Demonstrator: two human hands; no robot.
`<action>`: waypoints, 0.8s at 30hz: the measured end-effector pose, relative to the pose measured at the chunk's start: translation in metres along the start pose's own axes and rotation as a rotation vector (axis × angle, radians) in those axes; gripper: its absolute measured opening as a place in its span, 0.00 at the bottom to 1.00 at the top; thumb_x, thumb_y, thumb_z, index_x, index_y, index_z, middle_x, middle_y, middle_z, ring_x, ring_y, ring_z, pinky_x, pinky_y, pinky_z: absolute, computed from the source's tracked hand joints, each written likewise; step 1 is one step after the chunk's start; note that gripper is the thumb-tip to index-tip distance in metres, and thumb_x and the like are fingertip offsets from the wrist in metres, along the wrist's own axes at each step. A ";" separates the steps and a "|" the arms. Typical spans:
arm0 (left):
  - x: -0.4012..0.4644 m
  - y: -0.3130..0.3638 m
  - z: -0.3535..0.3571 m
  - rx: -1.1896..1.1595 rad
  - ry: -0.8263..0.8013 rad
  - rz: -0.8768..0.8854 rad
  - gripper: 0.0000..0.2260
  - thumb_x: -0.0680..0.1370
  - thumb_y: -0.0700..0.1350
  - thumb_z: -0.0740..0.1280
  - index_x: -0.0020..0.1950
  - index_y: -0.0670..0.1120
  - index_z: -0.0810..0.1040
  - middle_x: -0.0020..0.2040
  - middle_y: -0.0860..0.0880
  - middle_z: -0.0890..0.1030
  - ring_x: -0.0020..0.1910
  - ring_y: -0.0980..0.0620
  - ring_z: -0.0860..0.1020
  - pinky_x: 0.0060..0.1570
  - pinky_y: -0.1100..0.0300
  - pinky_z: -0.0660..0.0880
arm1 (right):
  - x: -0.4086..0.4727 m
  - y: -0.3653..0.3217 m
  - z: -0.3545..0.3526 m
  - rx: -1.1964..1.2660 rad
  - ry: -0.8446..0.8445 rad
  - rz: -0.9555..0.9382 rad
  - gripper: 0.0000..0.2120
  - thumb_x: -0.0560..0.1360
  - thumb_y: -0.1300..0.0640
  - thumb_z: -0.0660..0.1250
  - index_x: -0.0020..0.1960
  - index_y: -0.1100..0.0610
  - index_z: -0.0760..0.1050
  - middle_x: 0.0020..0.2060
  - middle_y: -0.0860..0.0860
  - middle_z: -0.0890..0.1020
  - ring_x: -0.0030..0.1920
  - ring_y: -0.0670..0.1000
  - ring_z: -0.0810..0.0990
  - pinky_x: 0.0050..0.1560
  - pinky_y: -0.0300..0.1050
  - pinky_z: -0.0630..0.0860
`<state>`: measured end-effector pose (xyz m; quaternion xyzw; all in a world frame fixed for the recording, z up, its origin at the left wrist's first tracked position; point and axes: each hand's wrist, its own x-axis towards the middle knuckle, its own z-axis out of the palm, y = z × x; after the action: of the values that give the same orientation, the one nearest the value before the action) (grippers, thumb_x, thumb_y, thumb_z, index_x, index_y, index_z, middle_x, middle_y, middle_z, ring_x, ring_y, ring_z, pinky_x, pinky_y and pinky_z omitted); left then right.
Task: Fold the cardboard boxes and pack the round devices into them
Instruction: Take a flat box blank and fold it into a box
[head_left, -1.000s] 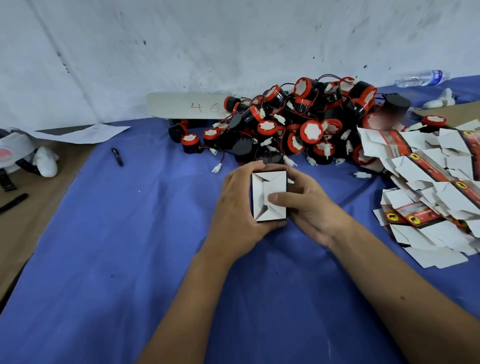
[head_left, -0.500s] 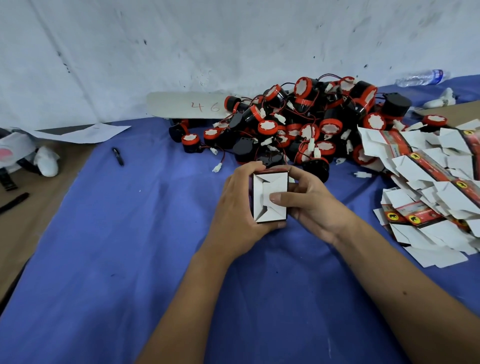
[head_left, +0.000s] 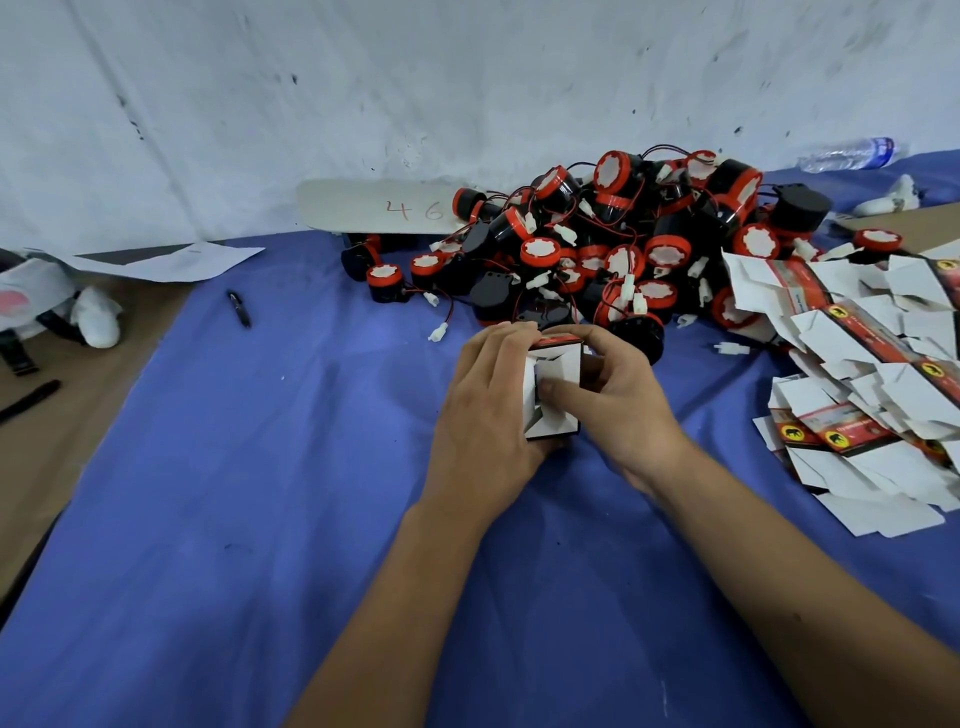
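Both hands clamp a small cardboard box at table centre: the left hand wraps its left side, bracing it, while the right hand curls around the right and its thumb presses the white end flaps inward. Beyond lies a heap of red-capped black round devices; glossy flat cartons sprawl right on blue cloth.

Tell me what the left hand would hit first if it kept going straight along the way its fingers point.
Probably the pile of round devices. The left hand grips the small box with its fingers aimed away from the person, and the nearest black device lies just beyond; depth is unclear.
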<state>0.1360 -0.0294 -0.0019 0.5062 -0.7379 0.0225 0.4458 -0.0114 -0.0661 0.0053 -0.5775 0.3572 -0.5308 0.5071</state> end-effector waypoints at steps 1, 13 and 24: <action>0.000 0.000 0.000 -0.008 -0.001 -0.003 0.36 0.69 0.48 0.82 0.72 0.45 0.70 0.69 0.51 0.75 0.71 0.50 0.70 0.67 0.61 0.70 | 0.000 -0.001 -0.001 0.014 -0.017 0.010 0.20 0.73 0.74 0.71 0.61 0.59 0.78 0.49 0.58 0.86 0.50 0.58 0.86 0.51 0.58 0.84; -0.001 -0.006 -0.007 -0.168 -0.091 -0.004 0.44 0.63 0.58 0.83 0.74 0.53 0.66 0.68 0.71 0.66 0.72 0.58 0.66 0.66 0.75 0.62 | 0.004 -0.010 -0.022 0.258 -0.292 0.188 0.26 0.67 0.71 0.71 0.65 0.64 0.75 0.51 0.59 0.84 0.51 0.57 0.84 0.46 0.48 0.82; -0.002 -0.001 -0.006 -0.236 -0.183 -0.049 0.47 0.60 0.58 0.85 0.74 0.54 0.67 0.73 0.58 0.68 0.73 0.55 0.65 0.71 0.59 0.68 | 0.000 -0.012 -0.012 0.216 -0.292 0.136 0.30 0.67 0.69 0.76 0.68 0.61 0.74 0.54 0.61 0.79 0.54 0.61 0.80 0.54 0.60 0.80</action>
<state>0.1410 -0.0258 0.0002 0.4681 -0.7605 -0.1214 0.4334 -0.0250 -0.0655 0.0163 -0.5650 0.2589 -0.4414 0.6472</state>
